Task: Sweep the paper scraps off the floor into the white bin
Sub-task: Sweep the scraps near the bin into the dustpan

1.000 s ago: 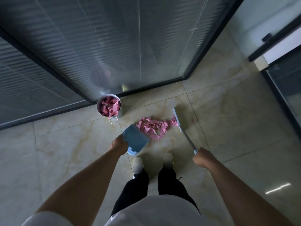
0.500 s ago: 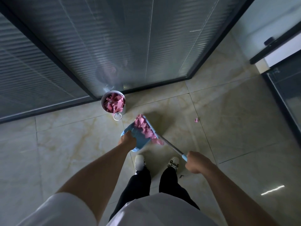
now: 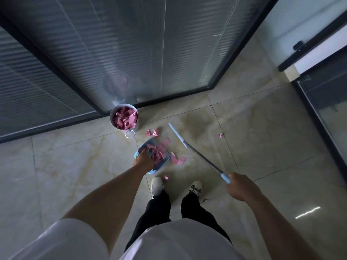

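Spilling is the main risk now, in my judgement: the blue dustpan (image 3: pixel 150 156) is loaded with pink paper scraps (image 3: pixel 159 152), and some of them hang over its right edge, so a tilt or a fast lift toward the white bin (image 3: pixel 124 117) could drop them on the floor again. The left hand (image 3: pixel 143 160) grips the dustpan at its near end, with the fingers curled around it. The right hand (image 3: pixel 237 186) is closed around the light blue handle of the broom (image 3: pixel 197 153), which points up and to the left, with its pale head (image 3: pixel 175 132) raised off the floor, as far as I can tell. Paper is light and thin, so a quick swing of the broom can also blow the loose pieces away. Several scraps are outside the pan: a small group (image 3: pixel 153 132) near the bin, a few pieces (image 3: pixel 178 159) just beside the right edge of the pan, one (image 3: pixel 220 135) far to the right, and one (image 3: pixel 166 178) close to the left shoe (image 3: pixel 157 185). The bin is round, with a ring-shaped part at its base, and it is already nearly full of crumpled pink paper; more paper may overflow. It stands against the ribbed glass wall (image 3: pixel 131 53). The floor (image 3: pixel 262 147) is glossy marble-like tile, smooth and reflective, so scraps can slide easily on it.
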Tool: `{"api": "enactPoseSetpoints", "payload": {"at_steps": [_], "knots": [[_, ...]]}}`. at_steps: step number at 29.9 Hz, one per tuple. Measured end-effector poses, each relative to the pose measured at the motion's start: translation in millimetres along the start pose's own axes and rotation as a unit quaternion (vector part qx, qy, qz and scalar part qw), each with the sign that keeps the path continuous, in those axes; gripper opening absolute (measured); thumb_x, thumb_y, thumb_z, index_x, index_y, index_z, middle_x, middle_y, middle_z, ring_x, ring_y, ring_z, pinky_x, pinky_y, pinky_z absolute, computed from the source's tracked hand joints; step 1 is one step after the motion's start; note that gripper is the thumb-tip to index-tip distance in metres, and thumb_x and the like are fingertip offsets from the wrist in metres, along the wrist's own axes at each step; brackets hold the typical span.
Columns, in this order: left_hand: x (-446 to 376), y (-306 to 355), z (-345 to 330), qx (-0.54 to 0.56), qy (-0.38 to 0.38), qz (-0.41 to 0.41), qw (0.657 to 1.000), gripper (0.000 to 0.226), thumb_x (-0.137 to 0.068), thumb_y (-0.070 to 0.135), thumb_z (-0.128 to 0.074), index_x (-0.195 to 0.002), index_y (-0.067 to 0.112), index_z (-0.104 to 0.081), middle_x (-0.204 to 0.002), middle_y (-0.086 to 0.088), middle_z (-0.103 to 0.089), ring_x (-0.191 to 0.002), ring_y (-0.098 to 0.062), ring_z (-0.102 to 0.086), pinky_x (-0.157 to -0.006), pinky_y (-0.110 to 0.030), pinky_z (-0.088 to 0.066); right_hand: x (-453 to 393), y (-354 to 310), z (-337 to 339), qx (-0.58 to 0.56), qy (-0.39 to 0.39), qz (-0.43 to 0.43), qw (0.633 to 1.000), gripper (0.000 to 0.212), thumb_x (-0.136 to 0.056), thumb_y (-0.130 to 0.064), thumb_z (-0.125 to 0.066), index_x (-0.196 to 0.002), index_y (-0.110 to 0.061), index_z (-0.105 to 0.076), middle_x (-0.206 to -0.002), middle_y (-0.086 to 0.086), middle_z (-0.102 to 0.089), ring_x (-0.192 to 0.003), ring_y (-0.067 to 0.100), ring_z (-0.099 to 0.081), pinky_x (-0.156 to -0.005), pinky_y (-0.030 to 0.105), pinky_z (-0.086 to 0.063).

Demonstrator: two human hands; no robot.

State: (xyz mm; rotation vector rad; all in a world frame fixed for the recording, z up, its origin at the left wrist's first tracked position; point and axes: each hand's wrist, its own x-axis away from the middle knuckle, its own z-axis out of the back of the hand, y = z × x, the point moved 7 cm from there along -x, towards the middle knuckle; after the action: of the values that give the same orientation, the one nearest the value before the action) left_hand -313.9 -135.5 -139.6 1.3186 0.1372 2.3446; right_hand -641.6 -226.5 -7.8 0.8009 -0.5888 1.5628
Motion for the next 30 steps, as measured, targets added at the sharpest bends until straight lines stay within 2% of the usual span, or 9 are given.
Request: {"api": "enactPoseSetpoints", "payload": {"at_steps": [3,5,9,12,14,19,25,28,30], "knots": [[6,5,-5,-0.023,-0.013,-0.009,1.0,0.042,-0.098,0.021,-0.046,-0.138,0.015,-0.039,-0.113,-0.011,-0.056,-0.092,-0.027,-0.061,-0.065,-0.029,-0.051,-5,22,-3,-0.028,0.013,-0.025,0.999,0.045,-0.092,-0.02,-0.044,-0.136,-0.011,-0.045,-0.114,0.01,-0.063,-0.082,0.022,-0.052,-0.071,0.027,-0.042],[9,8,-7,-0.042,-0.004,-0.021,0.999,0.044,-0.096,0.02,-0.049,-0.139,0.014,-0.039,-0.119,-0.014,-0.057,-0.1,-0.032,-0.062,-0.073,-0.033,-0.056,-11,36,-7,-0.043,0.015,-0.04,0.998,0.045,-0.093,-0.018,-0.044,-0.136,-0.009,-0.044,-0.117,0.012,-0.062,-0.089,0.025,-0.057,-0.074,0.028,-0.044],[17,3,-8,-0.038,0.024,-0.007,0.999,0.043,-0.095,0.022,-0.048,-0.137,0.017,-0.042,-0.115,-0.017,-0.062,-0.099,-0.036,-0.064,-0.077,-0.037,-0.058,-23,61,-7,-0.072,0.012,-0.067,0.995,0.044,-0.096,-0.016,-0.042,-0.138,-0.002,-0.041,-0.13,0.016,-0.055,-0.115,0.031,-0.056,-0.087,0.032,-0.045],[23,-6,-6,-0.038,0.047,0.005,0.998,0.036,-0.095,0.02,-0.048,-0.129,0.012,-0.05,-0.111,-0.017,-0.065,-0.096,-0.035,-0.066,-0.073,-0.033,-0.053,-33,85,-4,-0.083,0.008,-0.088,0.993,0.046,-0.096,-0.014,-0.042,-0.14,-0.002,-0.04,-0.139,0.018,-0.049,-0.126,0.031,-0.05,-0.098,0.032,-0.042],[29,-15,-4,-0.026,0.066,0.014,0.997,0.03,-0.095,0.018,-0.05,-0.123,0.008,-0.055,-0.115,-0.018,-0.065,-0.102,-0.036,-0.063,-0.076,-0.035,-0.051,-43,105,-3,-0.092,0.014,-0.106,0.99,0.046,-0.094,-0.014,-0.046,-0.138,0.0,-0.044,-0.138,0.02,-0.051,-0.126,0.033,-0.05,-0.099,0.032,-0.042],[57,-51,2,0.011,0.117,0.03,0.993,0.023,-0.091,0.018,-0.058,-0.112,0.009,-0.059,-0.111,-0.017,-0.065,-0.1,-0.038,-0.061,-0.069,-0.03,-0.042,-84,143,0,-0.112,0.016,-0.128,0.985,0.044,-0.09,-0.017,-0.049,-0.131,0.001,-0.052,-0.133,0.021,-0.055,-0.123,0.034,-0.054,-0.097,0.033,-0.045],[85,-89,-1,0.06,0.143,0.043,0.987,0.017,-0.084,0.008,-0.067,-0.1,0.003,-0.063,-0.11,-0.022,-0.067,-0.1,-0.037,-0.064,-0.078,-0.038,-0.049,-87,90,-12,-0.07,-0.035,-0.066,0.995,0.051,-0.093,-0.022,-0.045,-0.136,0.005,-0.045,-0.139,0.022,-0.049,-0.126,0.033,-0.052,-0.097,0.03,-0.045],[92,-97,-6,0.067,0.143,0.053,0.986,0.019,-0.085,0.007,-0.066,-0.104,0.003,-0.063,-0.111,-0.022,-0.067,-0.101,-0.038,-0.063,-0.08,-0.038,-0.049,-66,52,-29,-0.013,-0.057,-0.018,0.998,0.048,-0.09,-0.018,-0.046,-0.133,0.003,-0.049,-0.135,0.02,-0.054,-0.122,0.031,-0.056,-0.096,0.032,-0.047],[95,-101,-6,0.052,0.136,0.065,0.987,0.022,-0.086,0.009,-0.064,-0.107,0.004,-0.064,-0.11,-0.021,-0.066,-0.101,-0.037,-0.062,-0.075,-0.033,-0.045,-49,33,-42,0.031,-0.063,0.007,0.997,0.045,-0.087,-0.016,-0.047,-0.129,-0.001,-0.054,-0.131,0.016,-0.059,-0.118,0.028,-0.06,-0.094,0.034,-0.049]]}}
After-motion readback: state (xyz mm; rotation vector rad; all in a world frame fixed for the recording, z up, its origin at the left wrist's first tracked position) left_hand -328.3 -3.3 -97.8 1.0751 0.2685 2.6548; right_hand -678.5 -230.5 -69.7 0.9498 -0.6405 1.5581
